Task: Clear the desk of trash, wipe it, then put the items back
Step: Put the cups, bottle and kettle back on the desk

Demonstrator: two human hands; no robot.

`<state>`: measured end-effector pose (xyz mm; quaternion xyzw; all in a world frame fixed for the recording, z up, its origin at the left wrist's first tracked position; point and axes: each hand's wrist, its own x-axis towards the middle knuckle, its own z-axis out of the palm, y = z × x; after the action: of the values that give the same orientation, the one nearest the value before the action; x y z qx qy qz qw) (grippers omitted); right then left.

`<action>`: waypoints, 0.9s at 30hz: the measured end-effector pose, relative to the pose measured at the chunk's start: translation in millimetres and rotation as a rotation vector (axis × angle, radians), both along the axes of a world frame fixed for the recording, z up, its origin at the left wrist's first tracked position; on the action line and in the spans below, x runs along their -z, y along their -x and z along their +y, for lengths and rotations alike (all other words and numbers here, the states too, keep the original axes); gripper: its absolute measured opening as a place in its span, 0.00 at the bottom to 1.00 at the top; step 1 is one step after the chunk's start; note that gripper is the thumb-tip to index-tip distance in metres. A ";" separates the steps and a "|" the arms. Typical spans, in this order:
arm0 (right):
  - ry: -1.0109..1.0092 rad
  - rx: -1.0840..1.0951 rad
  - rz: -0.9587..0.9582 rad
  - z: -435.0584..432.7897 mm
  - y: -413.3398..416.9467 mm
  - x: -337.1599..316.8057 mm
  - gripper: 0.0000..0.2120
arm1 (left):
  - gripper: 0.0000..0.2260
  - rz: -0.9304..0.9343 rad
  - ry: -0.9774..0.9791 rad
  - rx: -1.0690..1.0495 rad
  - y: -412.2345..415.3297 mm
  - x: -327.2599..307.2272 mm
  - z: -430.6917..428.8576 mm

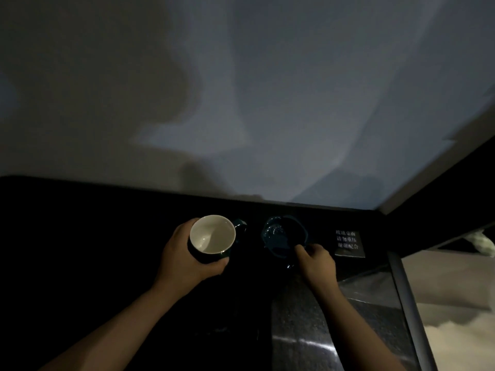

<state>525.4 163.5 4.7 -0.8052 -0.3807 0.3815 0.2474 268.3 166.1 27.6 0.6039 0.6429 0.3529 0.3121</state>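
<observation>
Two hands engaged: left hand (187,253) wrapped round the mug (211,236), mouth up, handle pointing right; right hand (317,259) pinching the near rim of the dark saucer (284,236), far back on the desk (93,236). Saucer lies just right of the mug, apart from it. Judgement: seating the mug is a short rightward carry for the left.

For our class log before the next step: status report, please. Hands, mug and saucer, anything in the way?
Left hand grips the mug. Right hand pinches the dark saucer rim. Small sign right of saucer, apart.
</observation>
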 end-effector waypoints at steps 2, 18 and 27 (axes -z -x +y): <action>0.004 0.028 0.007 11.8 5.6 6.2 0.13 | 0.40 -0.001 0.009 0.029 4.6 5.1 9.8; 0.023 0.117 -0.016 77.2 18.4 46.4 0.11 | 0.40 -0.019 0.028 0.141 15.7 43.1 69.5; 0.017 0.092 0.021 89.1 31.2 55.5 0.11 | 0.38 -0.026 -0.013 0.122 21.8 48.0 76.1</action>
<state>494.2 252.6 -50.9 -0.8199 -0.3375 0.3813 0.2617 246.5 242.1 -20.3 0.6393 0.5985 0.3454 0.3374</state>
